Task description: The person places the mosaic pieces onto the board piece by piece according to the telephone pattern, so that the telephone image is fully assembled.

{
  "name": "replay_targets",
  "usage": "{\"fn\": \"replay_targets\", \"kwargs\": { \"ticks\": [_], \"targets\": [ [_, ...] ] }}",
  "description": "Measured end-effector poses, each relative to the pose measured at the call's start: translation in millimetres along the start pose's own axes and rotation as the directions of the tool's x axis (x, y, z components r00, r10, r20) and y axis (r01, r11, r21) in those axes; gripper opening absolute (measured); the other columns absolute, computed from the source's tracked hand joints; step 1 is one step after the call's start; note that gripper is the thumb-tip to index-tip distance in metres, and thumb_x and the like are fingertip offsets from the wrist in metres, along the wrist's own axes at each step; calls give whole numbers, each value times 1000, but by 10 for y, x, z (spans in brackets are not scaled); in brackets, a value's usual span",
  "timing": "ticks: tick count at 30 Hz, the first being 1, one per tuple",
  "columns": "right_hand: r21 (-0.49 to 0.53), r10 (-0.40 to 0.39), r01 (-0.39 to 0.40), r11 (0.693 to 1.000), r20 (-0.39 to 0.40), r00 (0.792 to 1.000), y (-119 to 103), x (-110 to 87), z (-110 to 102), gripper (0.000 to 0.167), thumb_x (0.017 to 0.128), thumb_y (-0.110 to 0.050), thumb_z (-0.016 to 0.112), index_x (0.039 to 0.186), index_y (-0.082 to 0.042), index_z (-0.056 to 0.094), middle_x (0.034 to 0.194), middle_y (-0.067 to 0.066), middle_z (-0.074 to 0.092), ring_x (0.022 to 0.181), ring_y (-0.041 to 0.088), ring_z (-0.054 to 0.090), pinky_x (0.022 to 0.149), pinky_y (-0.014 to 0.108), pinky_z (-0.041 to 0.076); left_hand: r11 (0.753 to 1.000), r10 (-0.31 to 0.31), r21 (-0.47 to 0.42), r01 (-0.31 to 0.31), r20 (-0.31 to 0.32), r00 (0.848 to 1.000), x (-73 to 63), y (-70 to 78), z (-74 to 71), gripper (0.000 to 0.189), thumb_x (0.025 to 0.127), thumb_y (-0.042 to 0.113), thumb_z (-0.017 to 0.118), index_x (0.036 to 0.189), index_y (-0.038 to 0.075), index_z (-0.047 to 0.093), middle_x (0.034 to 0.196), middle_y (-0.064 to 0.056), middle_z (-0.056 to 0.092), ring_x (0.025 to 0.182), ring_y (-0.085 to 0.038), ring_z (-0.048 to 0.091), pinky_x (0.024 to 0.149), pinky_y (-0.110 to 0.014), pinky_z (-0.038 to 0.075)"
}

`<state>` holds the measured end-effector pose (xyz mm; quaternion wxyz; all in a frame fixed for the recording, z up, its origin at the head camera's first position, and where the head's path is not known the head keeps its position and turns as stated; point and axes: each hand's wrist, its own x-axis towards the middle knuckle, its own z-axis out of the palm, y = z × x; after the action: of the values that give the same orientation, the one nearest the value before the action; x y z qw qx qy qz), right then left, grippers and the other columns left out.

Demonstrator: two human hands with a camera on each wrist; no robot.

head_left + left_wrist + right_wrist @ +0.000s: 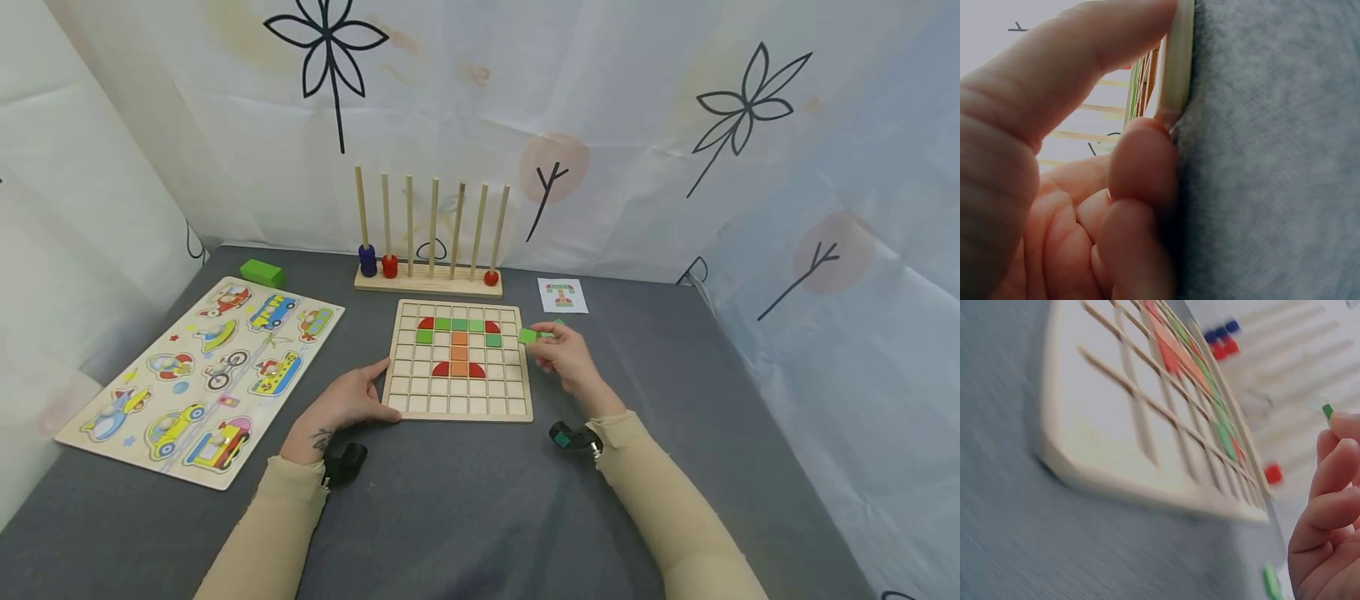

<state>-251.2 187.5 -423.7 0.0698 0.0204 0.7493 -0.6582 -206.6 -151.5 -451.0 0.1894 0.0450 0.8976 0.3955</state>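
Note:
A wooden grid board [459,400] lies on the dark table with green, orange and red pieces set in its squares, forming a T-like figure with a red base. My left hand [348,408] grips the board at its near left corner, thumb and forefinger against the edge; in the left wrist view the other fingers curl below the corner. To the right of the board my right hand [562,358] pinches a small green square tile [528,336] between thumb and fingertips. The right wrist view shows this tile edge-on. Another green piece [1271,582] lies beyond the board's right side, partly hidden by the hand.
A small printed card [562,296] with a matching coloured figure lies behind the right hand. Behind the board stands a peg rack [427,283] with blue and red beads. On the left are a vehicle puzzle board [191,342] and a green block [262,272].

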Motion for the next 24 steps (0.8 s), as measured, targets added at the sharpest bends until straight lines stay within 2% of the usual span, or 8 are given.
{"fn": "replay_targets", "kwargs": {
  "ticks": [6, 11, 15, 18, 24],
  "targets": [
    [0, 27, -27, 1000, 96, 995, 89, -155, 279, 44, 81, 4, 63, 124, 5, 52, 61, -6, 58, 47, 7, 41, 46, 24, 32, 1000, 6, -6, -6, 2, 1000, -3, 3, -1, 100, 66, 25, 82, 147, 11, 25, 61, -2, 49, 50, -13, 42, 48, -27, 33],
    [-132, 9, 8, 991, 131, 991, 135, -235, 432, 40, 77, 2, 69, 116, 5, 59, 66, -2, 61, 50, 8, 45, 46, 23, 34, 1000, 2, -9, -2, 1, 1000, 0, 1, -1, 100, 66, 25, 82, 147, 11, 25, 60, -1, 48, 50, -13, 41, 48, -27, 32],
    [-302, -33, 71, 951, 130, 991, 146, -258, 515, 36, 73, -1, 74, 108, 3, 66, 69, 5, 62, 53, 7, 46, 49, 22, 36, 1000, 5, -10, -5, 5, 1000, 1, -3, 2, 100, 66, 24, 82, 147, 10, 25, 60, -1, 48, 50, -12, 41, 48, -27, 32],
    [-393, -53, 102, 914, 133, 990, 178, -243, 552, 34, 72, -3, 75, 104, 1, 68, 69, 6, 62, 55, 7, 46, 51, 23, 37, 1000, 4, -13, -4, 7, 1000, 2, -2, 4, 100, 66, 25, 82, 147, 10, 25, 60, -1, 48, 50, -12, 41, 48, -27, 32],
    [-450, -45, 101, 887, 133, 990, 217, -225, 600, 34, 72, -2, 75, 106, 1, 68, 67, 3, 60, 54, 8, 45, 49, 23, 36, 1000, 5, -6, -5, 5, 1000, 3, 1, 2, 100, 66, 25, 82, 147, 10, 26, 60, -1, 47, 50, -13, 41, 48, -27, 32]
  ]
}}
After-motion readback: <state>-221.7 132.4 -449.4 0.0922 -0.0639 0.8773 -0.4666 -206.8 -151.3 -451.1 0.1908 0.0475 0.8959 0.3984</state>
